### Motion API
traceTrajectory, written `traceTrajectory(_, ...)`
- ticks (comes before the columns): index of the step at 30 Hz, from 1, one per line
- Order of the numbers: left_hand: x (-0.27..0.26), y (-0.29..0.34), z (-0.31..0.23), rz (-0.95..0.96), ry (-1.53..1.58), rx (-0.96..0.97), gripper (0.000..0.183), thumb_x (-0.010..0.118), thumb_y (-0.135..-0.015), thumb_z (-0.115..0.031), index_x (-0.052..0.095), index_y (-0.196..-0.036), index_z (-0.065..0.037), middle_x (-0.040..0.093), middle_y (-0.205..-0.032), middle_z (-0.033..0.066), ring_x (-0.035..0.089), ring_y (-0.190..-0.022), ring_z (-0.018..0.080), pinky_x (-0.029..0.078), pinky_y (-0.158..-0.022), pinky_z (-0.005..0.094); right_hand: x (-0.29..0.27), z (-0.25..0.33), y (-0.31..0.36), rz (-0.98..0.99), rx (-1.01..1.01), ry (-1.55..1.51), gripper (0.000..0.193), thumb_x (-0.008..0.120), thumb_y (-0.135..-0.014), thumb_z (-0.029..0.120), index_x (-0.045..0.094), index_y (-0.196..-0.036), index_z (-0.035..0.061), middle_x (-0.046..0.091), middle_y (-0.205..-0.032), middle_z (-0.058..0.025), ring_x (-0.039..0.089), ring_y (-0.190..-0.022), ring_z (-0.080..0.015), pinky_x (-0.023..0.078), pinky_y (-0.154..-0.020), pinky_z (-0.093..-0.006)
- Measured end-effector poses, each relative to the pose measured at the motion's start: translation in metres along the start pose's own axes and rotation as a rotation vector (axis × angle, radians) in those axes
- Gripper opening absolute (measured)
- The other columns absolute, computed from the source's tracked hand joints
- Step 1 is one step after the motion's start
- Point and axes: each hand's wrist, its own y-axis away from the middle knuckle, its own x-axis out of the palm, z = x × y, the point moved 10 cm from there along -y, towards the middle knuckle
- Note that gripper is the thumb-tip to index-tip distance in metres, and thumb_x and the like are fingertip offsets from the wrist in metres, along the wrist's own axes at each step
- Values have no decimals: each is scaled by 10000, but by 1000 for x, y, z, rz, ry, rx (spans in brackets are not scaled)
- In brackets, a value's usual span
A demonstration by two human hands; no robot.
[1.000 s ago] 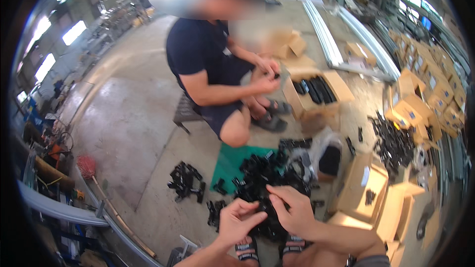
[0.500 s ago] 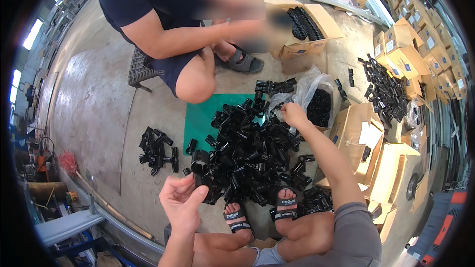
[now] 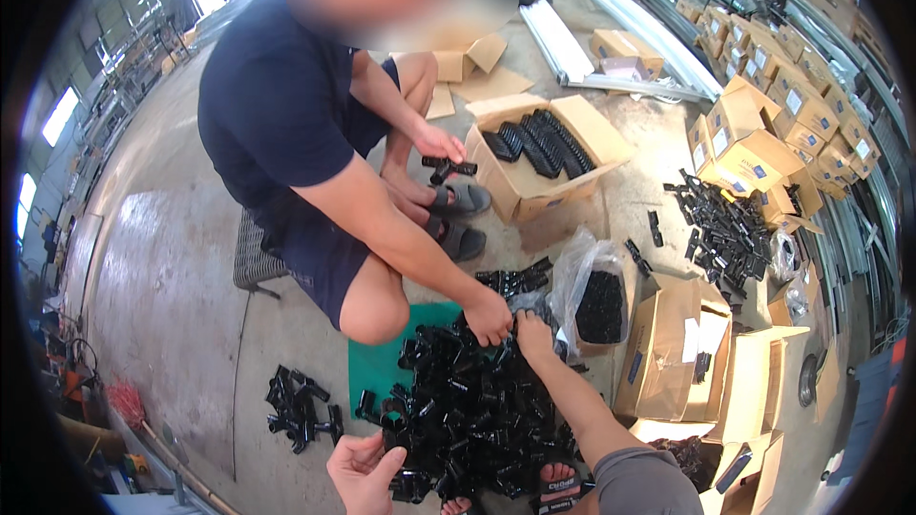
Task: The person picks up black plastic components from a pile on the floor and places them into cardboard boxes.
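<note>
My left hand (image 3: 365, 472) is low in the picture at the near edge of a pile of glossy black pipe fittings (image 3: 477, 410). Its thumb and fingers pinch a black tubular fitting (image 3: 391, 431), which partly blends into the pile behind it. At the pile's far right, my right hand (image 3: 534, 336) is closed beside a clear plastic bag (image 3: 572, 277); whatever its fingertips hold is hidden. Close to it, a co-worker's hand (image 3: 489, 318) reaches into the pile. The co-worker's other hand (image 3: 441, 145) holds a black T-shaped fitting (image 3: 448, 168).
The pile covers a green sheet (image 3: 363, 362). A bag-lined box of small black parts (image 3: 601, 310) stands right. Beyond is an open carton with rows of black fittings (image 3: 544, 148). Loose fittings (image 3: 298, 408) lie left; more cartons (image 3: 673, 353) and scattered black parts (image 3: 720, 238) are right.
The view has tilted up, so the pile and both my hands appear lower. The co-worker's arm has come from the carton down to the pile, beside my right hand.
</note>
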Motion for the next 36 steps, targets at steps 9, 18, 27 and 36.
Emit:
traceTrajectory(9,17,16,-13,99,20,25,265,759,-824,91,641,-1042,-3,727,-984,85,673,-869,109,542,-785,246,3,-34,6,-4,69,-127,183,568,-881,103,612,-1037,18,646,-992,-186,660,-956,-384,562,-828,-474)
traceTrajectory(18,8,43,-35,91,172,75,282,727,-813,129,594,-1028,3,721,-1008,132,707,-889,155,587,-773,280,-178,-8,26,-96,-49,-509,180,646,-916,130,652,-1032,-7,677,-973,-195,685,-888,-349,553,-792,-417)
traceTrajectory(27,61,81,-40,269,525,-4,203,677,-888,75,591,-1043,-24,718,-1028,152,729,-868,197,642,-722,308,-400,138,159,39,-287,-1128,250,588,-986,149,668,-1194,36,740,-978,-108,714,-825,-191,558,-782,-321)
traceTrajectory(36,64,122,-70,212,658,46,192,650,-915,57,588,-1071,-36,718,-998,136,730,-852,188,649,-695,282,-471,215,232,-231,-520,-912,209,674,-929,102,691,-1115,8,693,-982,-134,687,-774,-210,530,-690,-329)
